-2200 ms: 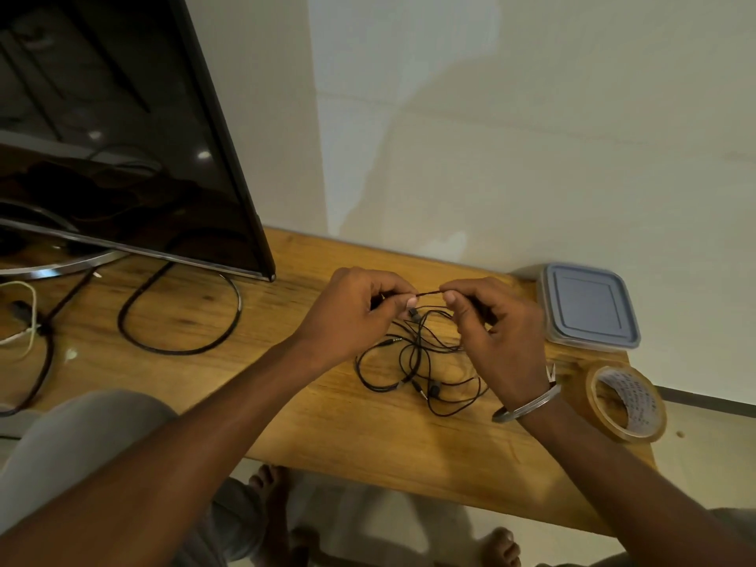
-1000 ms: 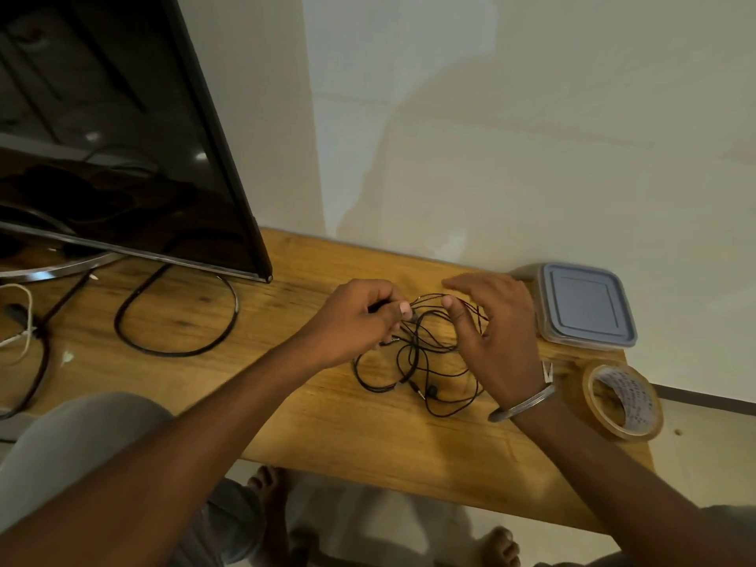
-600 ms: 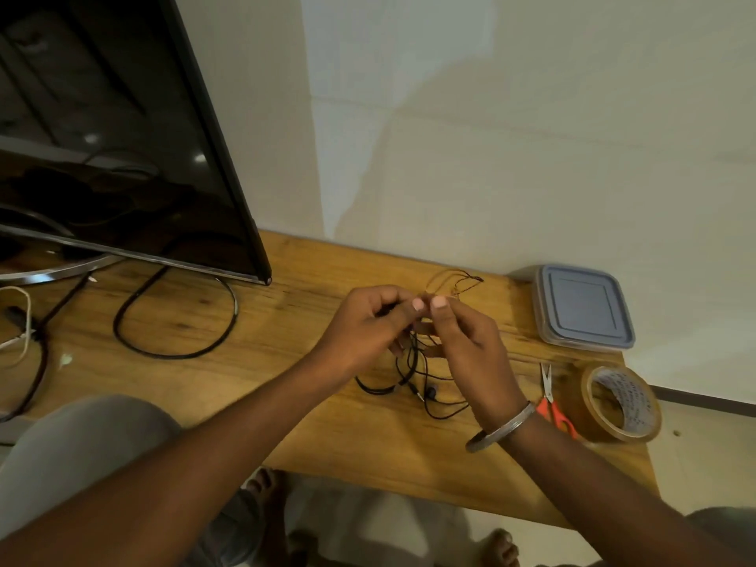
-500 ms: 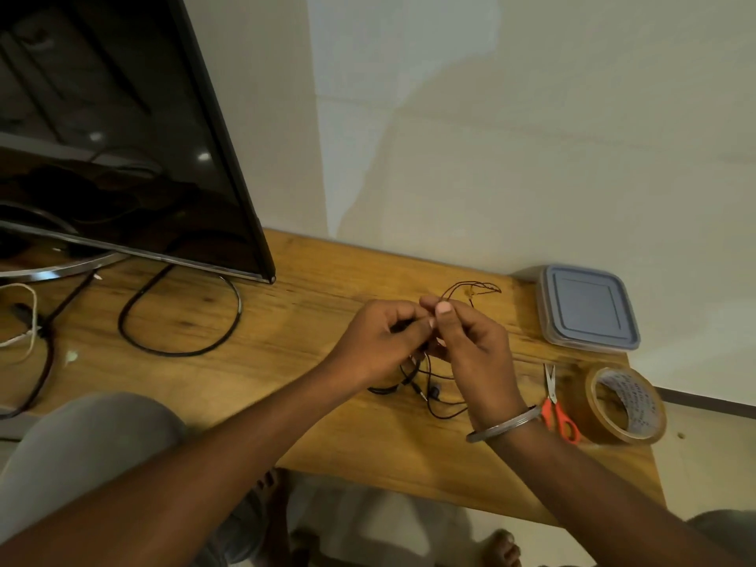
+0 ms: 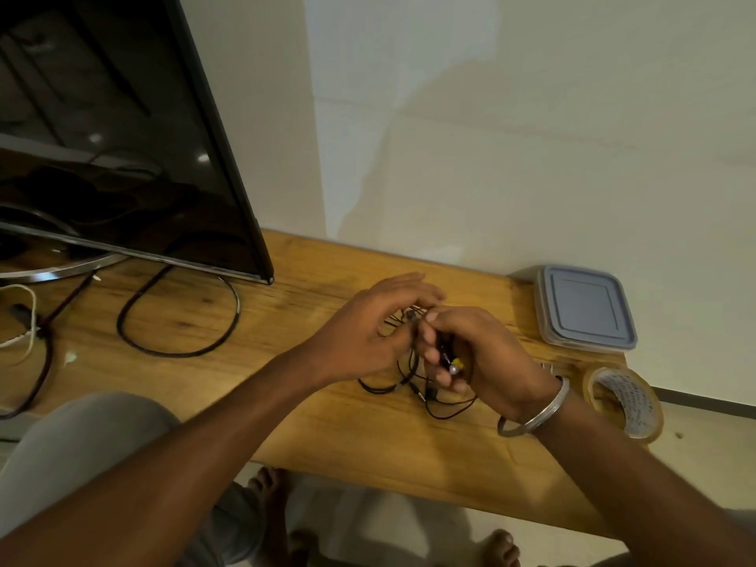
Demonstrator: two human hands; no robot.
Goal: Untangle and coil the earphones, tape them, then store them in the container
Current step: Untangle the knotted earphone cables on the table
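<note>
Head view: the right hand (image 5: 484, 362) curls its fingers round a bunch of the earphones (image 5: 430, 392), left of the container (image 5: 586, 308). The left hand (image 5: 366, 335) meets it, fingers loosely extended; its hold cannot be determined. Slack cord lies on the table (image 5: 347, 435).

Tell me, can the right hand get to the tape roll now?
Probably yes: the tape roll lies close beside that wrist, uncovered. But the right hand grips the earphones, so its fingers must let go first.
</note>
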